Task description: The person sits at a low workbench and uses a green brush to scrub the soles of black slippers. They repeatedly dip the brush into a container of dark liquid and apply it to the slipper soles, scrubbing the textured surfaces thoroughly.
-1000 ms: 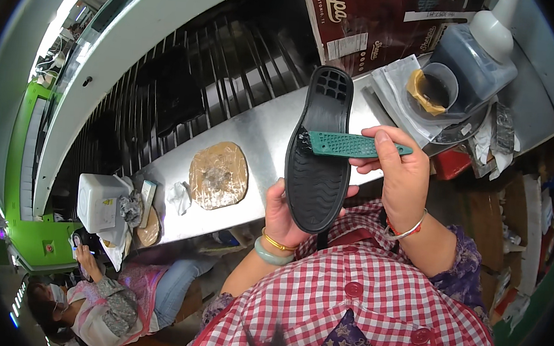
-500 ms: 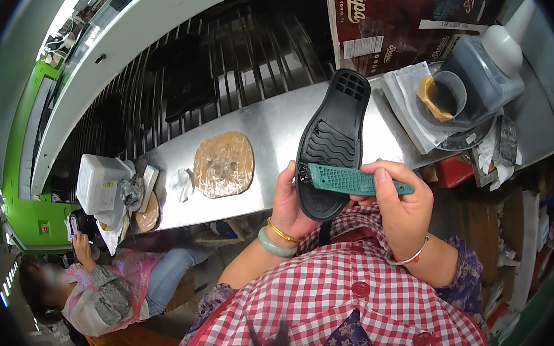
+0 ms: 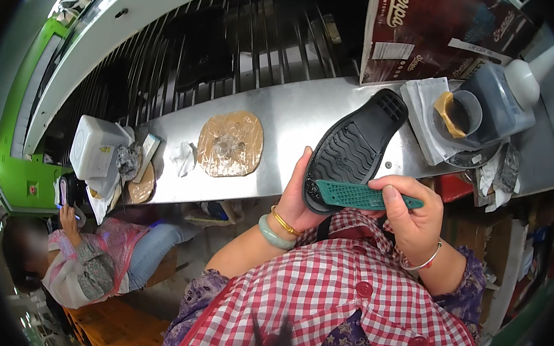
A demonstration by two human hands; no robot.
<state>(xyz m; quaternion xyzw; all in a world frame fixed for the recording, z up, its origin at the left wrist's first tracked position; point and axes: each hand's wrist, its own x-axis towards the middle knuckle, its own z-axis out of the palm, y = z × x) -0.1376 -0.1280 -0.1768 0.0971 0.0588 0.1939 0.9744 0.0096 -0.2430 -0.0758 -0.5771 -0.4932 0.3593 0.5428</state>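
Observation:
A black shoe sole (image 3: 352,149) with wavy ridges lies tilted in my left hand (image 3: 298,201), which grips its lower end from the left and beneath. Between the thumb and fingers of my right hand (image 3: 412,211) is a green toothbrush-like brush (image 3: 360,196) with a patterned back. Its head rests across the lower part of the sole, near the left rim, where dark bristles show. The fingers under the sole are partly hidden.
On the metal table (image 3: 288,112) lies a tape-wrapped brown pad (image 3: 230,143), beside crumpled tissue (image 3: 183,159). A cup of dark liquid (image 3: 469,113), a squeeze bottle (image 3: 500,103) and a dark red box (image 3: 424,35) stand right. A white jug (image 3: 97,146) and a seated person (image 3: 98,256) are left.
The sole has swung so its far end leans further right. Both hands have shifted slightly right and down with the sole and brush, as the view has moved too.

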